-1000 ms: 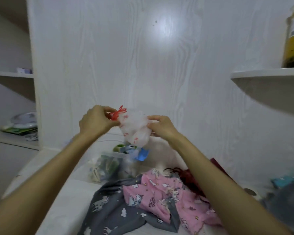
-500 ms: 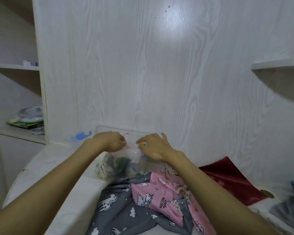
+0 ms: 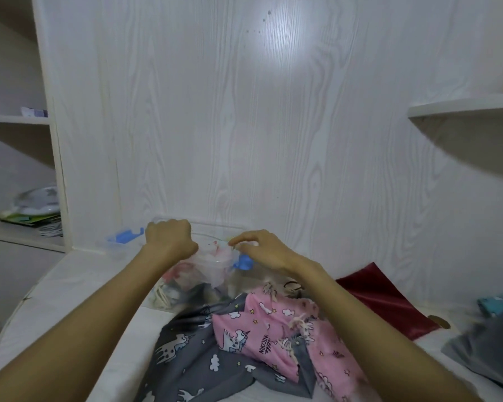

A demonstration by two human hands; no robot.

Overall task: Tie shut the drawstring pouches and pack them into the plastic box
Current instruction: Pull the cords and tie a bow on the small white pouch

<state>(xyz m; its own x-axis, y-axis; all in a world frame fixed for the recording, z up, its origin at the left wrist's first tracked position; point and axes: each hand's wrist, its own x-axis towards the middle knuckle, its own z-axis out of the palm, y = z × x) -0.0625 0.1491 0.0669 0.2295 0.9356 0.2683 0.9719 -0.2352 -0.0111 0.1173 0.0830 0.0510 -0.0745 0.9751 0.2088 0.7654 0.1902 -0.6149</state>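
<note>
Two hands over a clear box by the wall, lowering a white pouch into it. Left hand clenched on the pouch's top; right hand pinching its edge. Best pressed low and flat among packed pouches before letting go. A second ago: held high, chest level; now down inside the box.
</note>
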